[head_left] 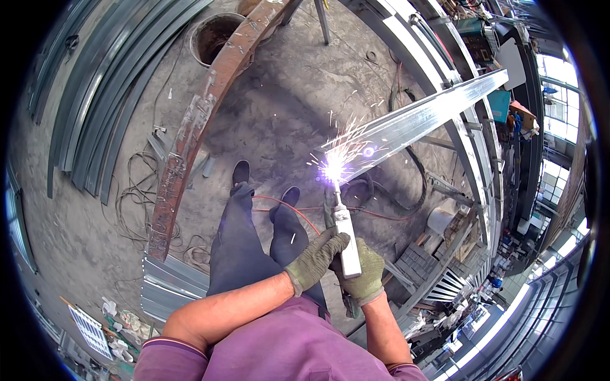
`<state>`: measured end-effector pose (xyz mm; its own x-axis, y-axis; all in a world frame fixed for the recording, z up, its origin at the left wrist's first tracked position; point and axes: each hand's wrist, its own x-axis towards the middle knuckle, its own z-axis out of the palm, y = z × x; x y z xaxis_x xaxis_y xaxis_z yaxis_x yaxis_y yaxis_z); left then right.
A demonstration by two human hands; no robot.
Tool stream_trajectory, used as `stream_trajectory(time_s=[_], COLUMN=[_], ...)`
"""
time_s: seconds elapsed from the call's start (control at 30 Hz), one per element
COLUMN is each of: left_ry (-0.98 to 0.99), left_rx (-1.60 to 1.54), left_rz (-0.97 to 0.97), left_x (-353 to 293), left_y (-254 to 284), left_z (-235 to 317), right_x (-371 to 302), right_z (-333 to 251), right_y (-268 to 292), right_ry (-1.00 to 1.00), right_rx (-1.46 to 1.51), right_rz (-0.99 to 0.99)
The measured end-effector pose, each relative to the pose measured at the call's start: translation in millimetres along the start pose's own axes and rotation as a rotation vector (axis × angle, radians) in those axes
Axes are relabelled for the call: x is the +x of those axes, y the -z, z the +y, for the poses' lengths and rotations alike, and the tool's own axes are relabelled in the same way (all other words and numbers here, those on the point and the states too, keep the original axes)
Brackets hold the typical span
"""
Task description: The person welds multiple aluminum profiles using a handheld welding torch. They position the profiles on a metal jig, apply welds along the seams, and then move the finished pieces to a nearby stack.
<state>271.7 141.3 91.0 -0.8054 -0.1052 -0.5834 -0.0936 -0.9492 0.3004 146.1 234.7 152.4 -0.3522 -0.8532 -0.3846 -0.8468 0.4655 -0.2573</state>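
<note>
A white handheld torch (345,238) points away from me, a bright violet-white flare and spraying sparks (333,166) at its tip. My left hand (314,259), in a green work glove, is closed against the torch's left side. Wrapped round its lower right side is my right hand (366,274), gloved the same way. The flare sits at the near end of a long shiny metal channel (419,119), which slants up to the right across a rack. Glare hides the exact spot where tip and metal meet.
A rusty beam (201,120) runs along my left, with a round metal drum (213,39) behind it. Long steel profiles (105,86) lie at far left. Red hose (306,219), black cables (416,181) and a steel rack (473,159) are near my right. My feet stand on concrete.
</note>
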Motion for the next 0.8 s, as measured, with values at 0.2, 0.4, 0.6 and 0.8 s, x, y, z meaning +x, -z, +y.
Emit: stream_trajectory(time_s=[0.2,0.4,0.6,0.8], left_ry=[0.025,0.045,0.050,0.055], left_rx=[-0.014,-0.053,-0.041,-0.045], left_rz=[0.022,0.025,0.000,0.020], left_x=[-2,-2,0,-3], left_y=[-5,-7,-3,-9], left_z=[3,0,-6,-3], right_x=[-1,-4,-7,-9], right_z=[-1,1,2,2], right_y=[1,2,1,0], right_ry=[-0.005,-0.027,-0.036,-0.033], right_rx=[0.021,0.018,0.036,0.032], right_rz=[0.010,-0.017,-0.014,-0.016])
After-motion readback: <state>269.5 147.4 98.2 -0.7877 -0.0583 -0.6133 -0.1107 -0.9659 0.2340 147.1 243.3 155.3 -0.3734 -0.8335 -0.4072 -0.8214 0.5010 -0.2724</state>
